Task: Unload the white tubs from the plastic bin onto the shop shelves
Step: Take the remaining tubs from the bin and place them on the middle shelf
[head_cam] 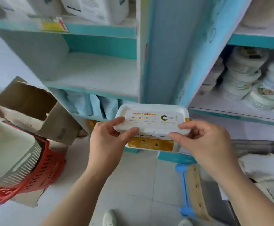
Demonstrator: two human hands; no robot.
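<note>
One white tub (152,121) is held in mid-air before the shelves (92,74), the left hand (107,139) and right hand (206,141) each pinching a near corner of its lid; it is out but not yet shelved, while round tubs (243,75) already stand stacked on the right shelf (222,106). White packs (261,167) lie lower right; stacked baskets (7,152) and an open cardboard box (30,108) sit at left, likely out of the way.

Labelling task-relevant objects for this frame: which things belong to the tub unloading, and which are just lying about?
Job: white tub, gripped by left hand and right hand; bare shelf ahead; white packs lower right.
Lying about: cardboard box; red basket; pale basket nested in it; blue frame on floor; round packs on right shelf.
</note>
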